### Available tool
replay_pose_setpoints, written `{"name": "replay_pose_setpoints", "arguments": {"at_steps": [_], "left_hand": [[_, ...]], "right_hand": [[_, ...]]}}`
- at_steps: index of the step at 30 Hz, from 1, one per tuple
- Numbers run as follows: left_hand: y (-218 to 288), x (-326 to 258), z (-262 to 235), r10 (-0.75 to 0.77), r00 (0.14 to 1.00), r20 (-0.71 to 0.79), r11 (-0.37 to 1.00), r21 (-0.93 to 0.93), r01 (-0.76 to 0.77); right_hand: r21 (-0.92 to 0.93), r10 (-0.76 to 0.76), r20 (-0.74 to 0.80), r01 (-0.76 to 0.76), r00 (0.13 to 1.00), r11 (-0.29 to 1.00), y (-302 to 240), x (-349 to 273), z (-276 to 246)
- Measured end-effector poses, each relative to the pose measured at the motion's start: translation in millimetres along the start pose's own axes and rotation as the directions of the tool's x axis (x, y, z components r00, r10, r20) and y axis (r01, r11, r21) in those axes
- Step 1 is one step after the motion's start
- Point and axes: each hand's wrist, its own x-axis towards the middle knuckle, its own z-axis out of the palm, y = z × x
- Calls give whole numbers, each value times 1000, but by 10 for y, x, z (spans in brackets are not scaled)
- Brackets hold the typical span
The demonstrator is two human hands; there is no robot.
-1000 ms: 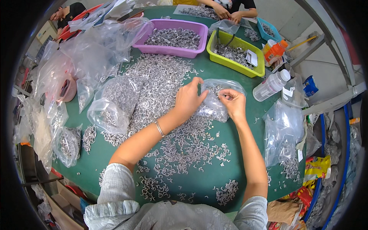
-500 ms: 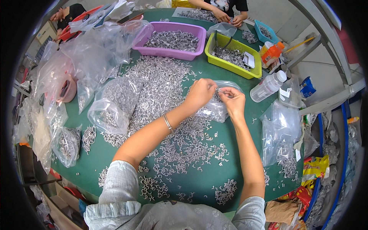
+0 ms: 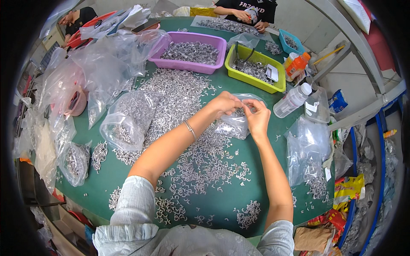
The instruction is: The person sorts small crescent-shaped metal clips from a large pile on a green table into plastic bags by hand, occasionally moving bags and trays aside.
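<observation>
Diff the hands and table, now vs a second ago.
The left hand moved right, its fingertips now right by those of the right hand, above a clear bag. Anything pinched is too small to tell. The co-worker's hands moved apart. Unchanged: purple bin, yellow-green bin, loose metal parts; only the view shifted.
</observation>
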Motion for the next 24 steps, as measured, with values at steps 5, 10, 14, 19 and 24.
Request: {"name": "replay_pose_setpoints", "arguments": {"at_steps": [5,10,14,19,24], "left_hand": [[-87,115,-48,-58,993,106,962,-260,84],[-1,-22,3,-16,1000,6,912,-410,17],[-23,-198,-31,16,992,-127,845,-529,-82],[-291,-498,-50,404,870,-285,901,291,-323],[-502,-405,-186,499,751,-432,785,592,-181]], "right_hand": [[-3,-85,-16,85,996,996,-13,14,30],[117,-28,-30,32,999,993,107,23,34],[-152,-167,259,211,951,966,133,-118,-83],[-275,-247,496,420,833,865,-110,-363,-400],[-352,-203,-125,148,971,924,92,-329,-397]]}}
